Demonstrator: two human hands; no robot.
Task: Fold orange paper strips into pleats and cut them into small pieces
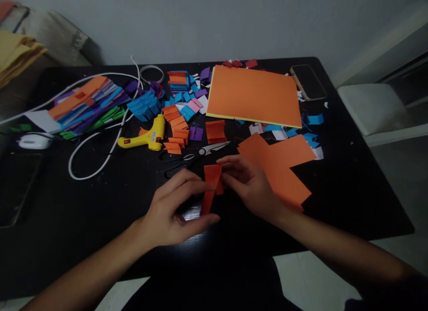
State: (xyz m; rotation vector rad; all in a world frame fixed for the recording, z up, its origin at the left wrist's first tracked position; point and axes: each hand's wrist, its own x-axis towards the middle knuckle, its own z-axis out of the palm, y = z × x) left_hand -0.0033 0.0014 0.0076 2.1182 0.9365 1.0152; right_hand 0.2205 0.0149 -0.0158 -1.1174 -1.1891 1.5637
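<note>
A folded orange paper strip (209, 199) stands above the black table near its front middle. My right hand (249, 184) pinches its upper right edge between thumb and fingers. From the left, my left hand (177, 206) reaches round the strip, thumb and fingers spread apart; the index fingertip overlaps the paper, and whether it touches I cannot tell. Just beyond the hands lie black-handled scissors (209, 149), blades pointing right. Cut orange paper sheets (284, 168) lie beside and partly under my right forearm. A folded orange piece (216, 131) rests behind the scissors.
A yellow glue gun (150, 136) lies left of the scissors, near a looping white cable (72, 161). Several folded coloured papers (90, 103) are piled at left. A large orange sheet stack (254, 94) and a phone (308, 82) lie at the back right.
</note>
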